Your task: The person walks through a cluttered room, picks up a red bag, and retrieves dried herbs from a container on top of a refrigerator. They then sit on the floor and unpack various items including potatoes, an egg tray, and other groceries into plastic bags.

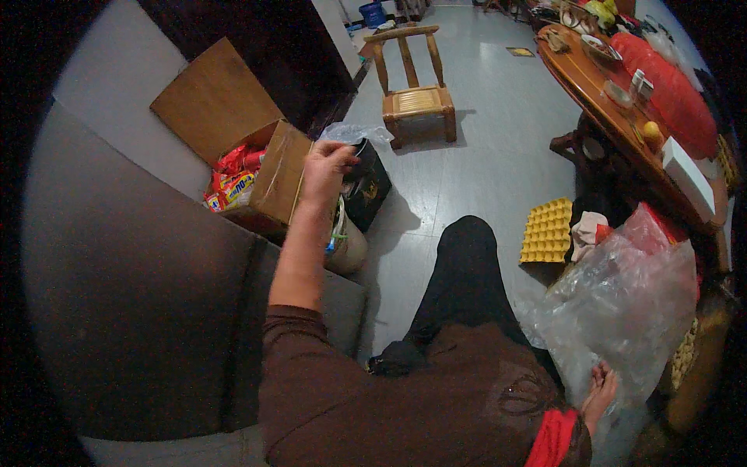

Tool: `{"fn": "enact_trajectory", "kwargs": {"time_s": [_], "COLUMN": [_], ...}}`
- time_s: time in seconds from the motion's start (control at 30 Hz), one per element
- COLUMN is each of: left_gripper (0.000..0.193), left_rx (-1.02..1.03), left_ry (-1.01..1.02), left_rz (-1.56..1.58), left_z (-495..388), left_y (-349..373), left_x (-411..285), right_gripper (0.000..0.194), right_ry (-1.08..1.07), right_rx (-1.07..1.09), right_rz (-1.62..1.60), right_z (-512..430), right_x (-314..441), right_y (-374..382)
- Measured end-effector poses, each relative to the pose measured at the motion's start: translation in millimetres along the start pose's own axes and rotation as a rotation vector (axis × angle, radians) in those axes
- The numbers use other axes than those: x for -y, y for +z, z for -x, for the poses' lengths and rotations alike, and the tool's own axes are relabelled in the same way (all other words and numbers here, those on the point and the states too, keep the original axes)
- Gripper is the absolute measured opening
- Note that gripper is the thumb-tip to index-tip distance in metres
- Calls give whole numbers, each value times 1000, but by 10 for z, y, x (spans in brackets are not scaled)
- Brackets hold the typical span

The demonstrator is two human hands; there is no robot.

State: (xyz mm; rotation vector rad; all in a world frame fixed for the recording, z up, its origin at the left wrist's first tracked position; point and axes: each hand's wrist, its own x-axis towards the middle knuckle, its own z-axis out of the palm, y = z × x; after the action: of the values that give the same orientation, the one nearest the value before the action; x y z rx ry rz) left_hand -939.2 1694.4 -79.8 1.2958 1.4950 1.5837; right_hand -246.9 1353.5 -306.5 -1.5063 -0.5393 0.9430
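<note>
My left hand [330, 160] reaches out at upper middle, its thumb and fingertips drawn together. It is over or beside a black box [372, 195] with a thin clear plastic bag [350, 133] at its top. Whether anything is pinched in the fingers is too small to tell. Low on the right, my right hand [599, 392] touches a large crumpled clear plastic sheet or bag [613, 303]. Its fingers are partly bent against the plastic, and their grip on it is unclear.
Left of my arm stands an open cardboard box [274, 172] of red and yellow packets [236, 182], beside a pale sack [348, 248]. A low wooden chair [417, 99] is ahead. A yellow egg tray [547, 230] lies near a cluttered wooden table [618, 114] at right.
</note>
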Motion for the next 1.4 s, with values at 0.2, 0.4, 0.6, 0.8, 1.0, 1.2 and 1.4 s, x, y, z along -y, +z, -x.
{"fn": "enact_trajectory", "kwargs": {"time_s": [0.2, 0.4, 0.6, 0.8, 1.0, 1.2, 1.4], "left_gripper": [18, 22, 32, 23, 17, 22, 23], "left_rx": [-60, 11, 39, 120, 108, 62, 204], "left_ry": [-50, -216, -471, -597, -681, -687, -589], "left_rz": [-10, -293, -408, -266, -221, -171, -154], "left_z": [48, 386, 667, 834, 977, 1050, 908], "left_y": [-516, -423, -335, -404, -455, -341, -139], "left_x": [88, 705, 1240, 1746, 1997, 1969, 1768], "right_gripper": [44, 44, 42, 39, 40, 37, 31], "right_ry": [-44, 6, -12, -20, 14, 1, -416], "right_rx": [25, -39, -43, -36, -52, -41, 44], "right_rz": [32, 49, 47, 76, 86, 63, 740], "right_z": [51, 74, 32, -46, -26, -44, 60], "right_x": [71, 180, 91, 24, 40, -25, 97], "right_y": [47, 115, 63, 9, -19, -42, 59]}}
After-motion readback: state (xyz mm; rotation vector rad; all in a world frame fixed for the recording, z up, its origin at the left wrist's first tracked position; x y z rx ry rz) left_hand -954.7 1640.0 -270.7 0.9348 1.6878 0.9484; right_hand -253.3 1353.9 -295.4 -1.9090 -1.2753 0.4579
